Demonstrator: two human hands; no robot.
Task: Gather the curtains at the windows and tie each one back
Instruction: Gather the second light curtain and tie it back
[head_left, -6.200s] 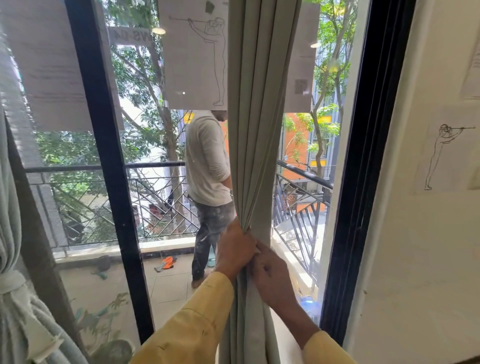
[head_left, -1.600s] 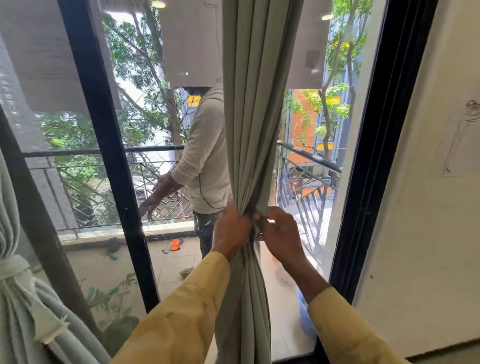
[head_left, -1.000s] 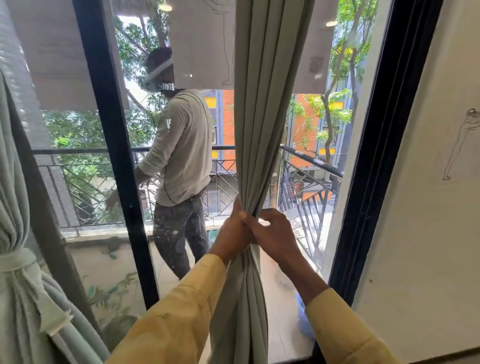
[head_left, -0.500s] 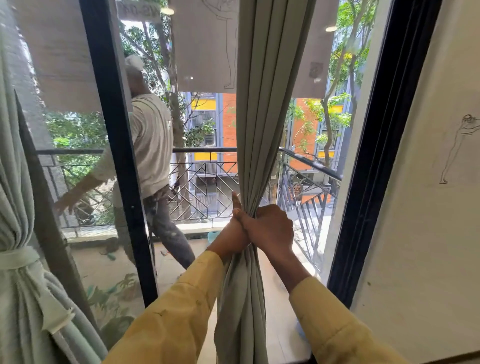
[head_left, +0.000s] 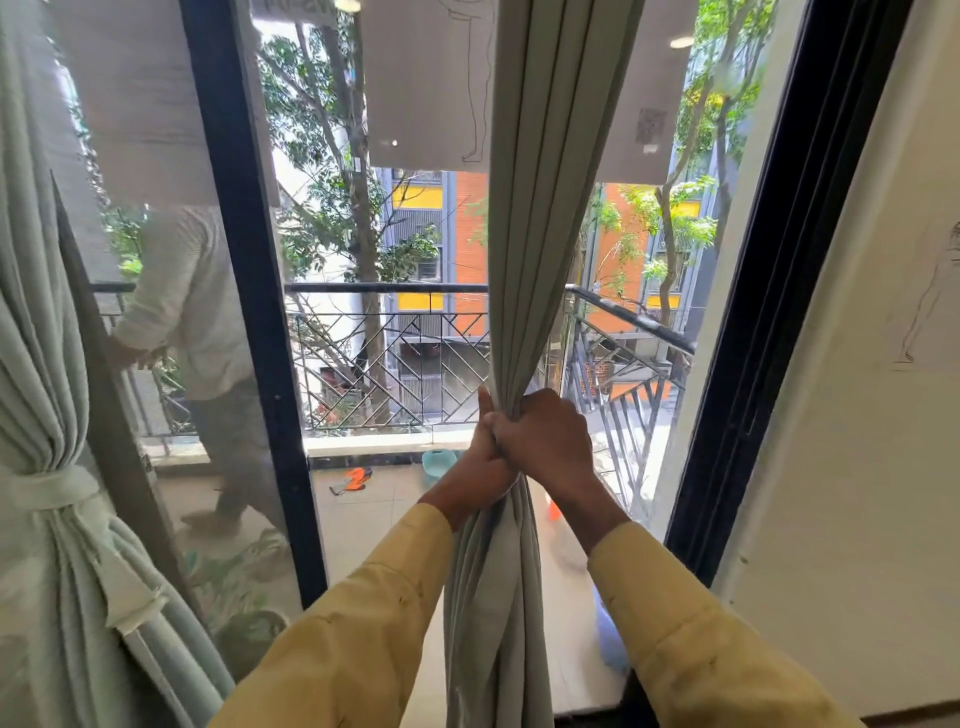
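A pale grey-green curtain (head_left: 535, 208) hangs bunched into narrow pleats in front of the glass, right of centre. My left hand (head_left: 480, 462) and my right hand (head_left: 548, 441) close around its pinched waist, pressed against each other, thumb of the left hand pointing up. Below the hands the cloth falls loose. No tie band shows on this curtain. A second curtain (head_left: 47, 332) at the far left is gathered and bound with a white tie (head_left: 54, 488).
A black vertical window frame bar (head_left: 249, 291) stands left of my hands and a black frame edge (head_left: 769, 291) to the right, beside a white wall (head_left: 857, 467). Outside on the balcony a person (head_left: 197, 322) stands by the railing (head_left: 395, 364).
My hands have closed tighter together around the curtain, right hand now overlapping the left. The person on the balcony has walked from behind the curtain to the far left.
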